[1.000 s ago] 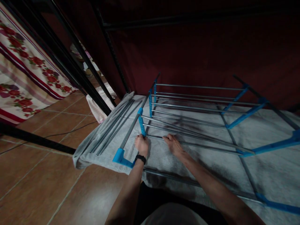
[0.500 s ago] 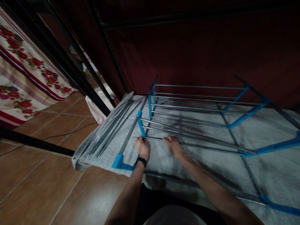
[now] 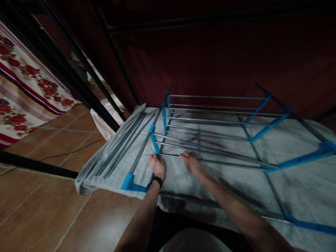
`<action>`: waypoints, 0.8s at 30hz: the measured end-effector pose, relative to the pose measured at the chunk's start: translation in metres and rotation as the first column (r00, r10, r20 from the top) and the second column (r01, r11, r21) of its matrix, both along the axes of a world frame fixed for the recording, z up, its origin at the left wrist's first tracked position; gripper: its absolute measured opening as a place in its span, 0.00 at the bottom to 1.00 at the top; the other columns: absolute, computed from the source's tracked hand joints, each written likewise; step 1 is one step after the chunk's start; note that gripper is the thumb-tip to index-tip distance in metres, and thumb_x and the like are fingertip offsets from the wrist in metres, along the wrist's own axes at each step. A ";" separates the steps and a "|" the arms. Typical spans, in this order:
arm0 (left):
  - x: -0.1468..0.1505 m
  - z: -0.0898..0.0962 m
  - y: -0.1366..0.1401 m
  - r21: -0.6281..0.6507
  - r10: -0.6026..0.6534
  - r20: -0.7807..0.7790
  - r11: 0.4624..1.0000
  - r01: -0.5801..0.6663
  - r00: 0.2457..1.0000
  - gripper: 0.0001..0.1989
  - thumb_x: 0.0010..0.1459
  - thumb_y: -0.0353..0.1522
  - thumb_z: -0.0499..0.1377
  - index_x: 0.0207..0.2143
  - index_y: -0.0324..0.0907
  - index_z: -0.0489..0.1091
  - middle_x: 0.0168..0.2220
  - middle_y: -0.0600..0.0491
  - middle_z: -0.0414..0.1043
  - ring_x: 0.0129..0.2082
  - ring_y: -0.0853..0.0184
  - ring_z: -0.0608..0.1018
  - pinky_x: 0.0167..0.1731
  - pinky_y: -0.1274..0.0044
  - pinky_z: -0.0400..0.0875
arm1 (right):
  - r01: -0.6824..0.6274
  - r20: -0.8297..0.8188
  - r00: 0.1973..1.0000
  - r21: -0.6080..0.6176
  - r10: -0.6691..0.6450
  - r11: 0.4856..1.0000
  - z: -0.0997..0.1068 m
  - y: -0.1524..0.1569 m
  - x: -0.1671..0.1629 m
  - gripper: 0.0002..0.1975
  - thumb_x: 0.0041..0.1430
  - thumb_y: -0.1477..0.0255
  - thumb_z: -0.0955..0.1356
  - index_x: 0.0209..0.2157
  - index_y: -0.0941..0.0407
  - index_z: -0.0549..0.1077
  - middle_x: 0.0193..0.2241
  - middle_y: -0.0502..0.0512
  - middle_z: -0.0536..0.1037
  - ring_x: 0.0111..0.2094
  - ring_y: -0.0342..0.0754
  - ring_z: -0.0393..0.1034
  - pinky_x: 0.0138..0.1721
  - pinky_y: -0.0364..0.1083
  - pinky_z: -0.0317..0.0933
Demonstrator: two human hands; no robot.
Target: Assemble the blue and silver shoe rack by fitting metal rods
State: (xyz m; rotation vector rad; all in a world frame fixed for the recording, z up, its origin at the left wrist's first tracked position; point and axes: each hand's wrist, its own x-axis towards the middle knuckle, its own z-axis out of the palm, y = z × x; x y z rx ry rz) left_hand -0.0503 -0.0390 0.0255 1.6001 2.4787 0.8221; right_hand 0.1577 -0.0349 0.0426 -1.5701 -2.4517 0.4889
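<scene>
A rack frame of grey metal tubes and blue plastic connectors lies on its side on a grey blanket (image 3: 181, 178). My left hand (image 3: 156, 166), a black band at its wrist, is closed around the lower end of a blue connector (image 3: 154, 142) at the frame's left side; its fingertips are partly hidden. To the right, my right hand (image 3: 191, 163) has its fingers curled over a metal tube (image 3: 223, 162), which runs from that connector to a blue corner piece (image 3: 296, 164) on the right. Several other crossbars (image 3: 210, 119) span the frame farther back.
Several loose grey tubes (image 3: 124, 145) lie on the blanket to the left. A black metal post (image 3: 78, 91) rises beyond them. A dark red panel (image 3: 210, 63) stands behind the rack. Tiled floor (image 3: 47, 203) and a flowered curtain (image 3: 28, 80) are at the left.
The whole view has shifted slightly, so the rack sits a little farther left in it. Both hands keep their places on the connector and the tube.
</scene>
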 end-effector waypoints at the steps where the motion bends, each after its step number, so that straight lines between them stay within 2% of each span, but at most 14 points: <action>1: 0.000 0.000 0.000 0.006 -0.003 -0.007 1.000 0.003 1.000 0.06 0.62 0.28 0.54 0.30 0.43 0.65 0.33 0.49 0.68 0.42 0.61 0.72 0.46 0.73 0.66 | 0.002 -0.001 1.000 -0.002 -0.002 1.000 0.000 0.000 0.000 0.21 0.67 0.79 0.56 0.51 0.49 0.74 0.46 0.52 0.75 0.42 0.46 0.70 0.42 0.43 0.63; 5: -0.003 0.000 0.003 0.051 -0.017 -0.004 0.999 0.017 1.000 0.07 0.59 0.28 0.55 0.27 0.44 0.62 0.30 0.52 0.65 0.39 0.62 0.71 0.44 0.73 0.66 | 0.000 0.000 1.000 0.004 0.000 1.000 0.003 0.002 -0.004 0.19 0.67 0.78 0.58 0.50 0.51 0.75 0.46 0.53 0.76 0.43 0.48 0.71 0.45 0.45 0.65; 8: -0.008 0.002 0.011 0.034 -0.042 0.064 0.999 0.040 0.997 0.09 0.56 0.28 0.57 0.25 0.45 0.60 0.26 0.55 0.62 0.37 0.62 0.70 0.42 0.74 0.66 | -0.001 -0.040 0.999 0.046 0.003 0.999 0.006 -0.001 -0.004 0.19 0.68 0.78 0.59 0.53 0.52 0.73 0.51 0.55 0.75 0.50 0.49 0.69 0.54 0.48 0.62; 10: -0.011 0.006 0.013 0.009 -0.060 0.107 0.998 0.059 0.993 0.10 0.53 0.28 0.58 0.24 0.45 0.59 0.23 0.56 0.60 0.34 0.63 0.70 0.41 0.73 0.67 | 0.028 -0.135 0.991 0.103 -0.014 0.994 0.006 -0.009 0.002 0.20 0.68 0.77 0.60 0.57 0.52 0.71 0.57 0.57 0.72 0.57 0.50 0.65 0.60 0.50 0.59; 13: -0.010 0.011 0.007 0.050 -0.104 0.122 0.994 0.098 0.987 0.06 0.51 0.29 0.59 0.27 0.45 0.62 0.25 0.56 0.61 0.34 0.61 0.72 0.41 0.71 0.69 | 0.168 -0.333 0.936 0.148 -0.110 0.975 0.000 -0.032 0.026 0.21 0.67 0.77 0.60 0.59 0.52 0.70 0.61 0.58 0.69 0.61 0.50 0.62 0.62 0.52 0.58; 15: -0.003 0.013 -0.002 0.118 -0.092 0.113 0.990 0.078 0.989 0.07 0.49 0.29 0.59 0.34 0.45 0.66 0.31 0.53 0.66 0.40 0.58 0.74 0.45 0.68 0.71 | 0.311 -0.453 0.863 0.127 -0.223 0.942 -0.006 -0.053 0.052 0.21 0.66 0.77 0.59 0.57 0.51 0.72 0.58 0.57 0.71 0.59 0.49 0.64 0.62 0.51 0.60; 18: 0.021 0.023 -0.019 0.168 -0.057 0.083 0.985 0.043 0.995 0.19 0.51 0.32 0.60 0.47 0.42 0.68 0.45 0.44 0.69 0.52 0.49 0.72 0.53 0.58 0.69 | 0.530 -0.595 0.705 0.081 -0.385 0.844 -0.016 -0.089 0.103 0.20 0.63 0.77 0.59 0.50 0.52 0.75 0.51 0.59 0.74 0.54 0.50 0.69 0.59 0.52 0.63; 20: 0.045 0.037 -0.029 0.161 -0.124 0.074 0.981 0.111 0.990 0.20 0.54 0.34 0.60 0.50 0.41 0.68 0.50 0.41 0.68 0.55 0.47 0.71 0.56 0.55 0.67 | 0.649 -0.655 0.592 0.041 -0.470 0.760 -0.020 -0.110 0.140 0.18 0.62 0.74 0.59 0.48 0.53 0.75 0.48 0.60 0.75 0.52 0.52 0.70 0.56 0.53 0.65; 22: 0.076 0.056 -0.040 0.158 -0.315 0.098 0.942 0.298 0.944 0.17 0.58 0.32 0.56 0.50 0.44 0.69 0.49 0.43 0.70 0.54 0.51 0.73 0.57 0.59 0.68 | 0.763 -0.685 0.471 0.000 -0.556 0.646 -0.021 -0.124 0.176 0.18 0.61 0.71 0.59 0.48 0.54 0.74 0.48 0.61 0.74 0.51 0.52 0.70 0.53 0.53 0.66; 23: 0.093 0.066 -0.047 0.159 -0.455 0.117 0.886 0.436 0.883 0.16 0.60 0.30 0.53 0.50 0.46 0.69 0.48 0.45 0.71 0.52 0.55 0.74 0.57 0.62 0.70 | 0.819 -0.694 0.404 -0.016 -0.596 0.573 -0.021 -0.128 0.193 0.18 0.60 0.69 0.59 0.49 0.54 0.73 0.48 0.61 0.73 0.50 0.53 0.70 0.52 0.53 0.67; 24: 0.110 0.076 -0.053 0.171 -0.585 0.121 0.808 0.563 0.802 0.16 0.62 0.28 0.51 0.49 0.48 0.70 0.48 0.47 0.73 0.52 0.58 0.75 0.57 0.64 0.70 | 0.870 -0.703 0.334 -0.027 -0.628 0.493 -0.020 -0.130 0.209 0.19 0.60 0.68 0.60 0.50 0.54 0.72 0.48 0.62 0.73 0.50 0.53 0.70 0.52 0.53 0.67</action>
